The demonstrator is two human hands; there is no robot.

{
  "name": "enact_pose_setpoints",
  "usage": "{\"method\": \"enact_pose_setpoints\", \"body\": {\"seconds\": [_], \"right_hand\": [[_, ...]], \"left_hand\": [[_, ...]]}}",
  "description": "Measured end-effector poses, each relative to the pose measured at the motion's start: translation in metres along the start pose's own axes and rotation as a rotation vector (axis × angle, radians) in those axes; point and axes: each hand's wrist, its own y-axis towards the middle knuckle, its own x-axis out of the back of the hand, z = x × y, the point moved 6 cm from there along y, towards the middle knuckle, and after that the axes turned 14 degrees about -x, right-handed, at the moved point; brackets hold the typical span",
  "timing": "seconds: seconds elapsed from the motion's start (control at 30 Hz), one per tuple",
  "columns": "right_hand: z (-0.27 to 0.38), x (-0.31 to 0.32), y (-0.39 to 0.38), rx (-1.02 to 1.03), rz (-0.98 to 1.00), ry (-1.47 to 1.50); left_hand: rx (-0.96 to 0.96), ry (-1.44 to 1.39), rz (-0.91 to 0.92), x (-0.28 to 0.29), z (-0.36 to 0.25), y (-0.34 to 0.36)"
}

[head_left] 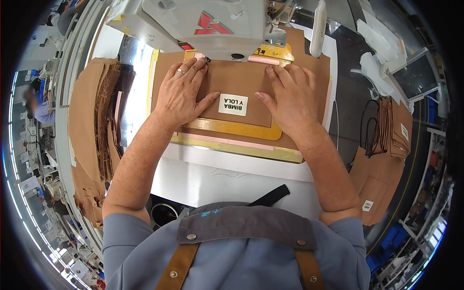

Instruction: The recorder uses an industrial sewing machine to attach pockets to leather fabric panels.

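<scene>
Under the head of a sewing machine (208,26) lies a brown fabric panel (237,79) with a white printed label (233,105) near its front edge. It rests over a larger brown fabric piece (164,72) and a yellow template plate (232,129). My left hand (181,92), with a ring on one finger, lies flat on the panel's left side, its fingertips reaching the machine head. Flat on the right side is my right hand (292,96), fingers stretched forward and thumb beside the label. The needle area is hidden beneath the machine head.
Stacked brown fabric pieces (94,121) lie at the left. Labelled brown panels (382,179) hang or lie at the right, near a dark screen (418,72). A white handheld tool (318,29) hangs beside the machine. Loose threads (232,173) lie on the white table front (193,179).
</scene>
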Motion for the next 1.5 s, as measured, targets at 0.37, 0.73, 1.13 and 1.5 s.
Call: {"method": "enact_pose_setpoints", "body": {"seconds": [0.37, 0.73, 1.13, 1.5], "right_hand": [[0.012, -0.007, 0.003, 0.022, 0.030, 0.040], [0.030, -0.011, 0.009, 0.046, 0.021, 0.099], [0.047, -0.017, 0.013, 0.048, -0.047, 0.191], [0.052, -0.018, 0.014, 0.047, -0.052, 0.188]], "left_hand": [[0.055, 0.023, 0.016, -0.003, 0.013, -0.011], [0.103, 0.046, -0.001, -0.002, 0.025, -0.022], [0.146, 0.091, 0.049, -0.001, 0.039, -0.026], [-0.158, -0.296, -0.210, 0.001, -0.010, 0.015]]}}
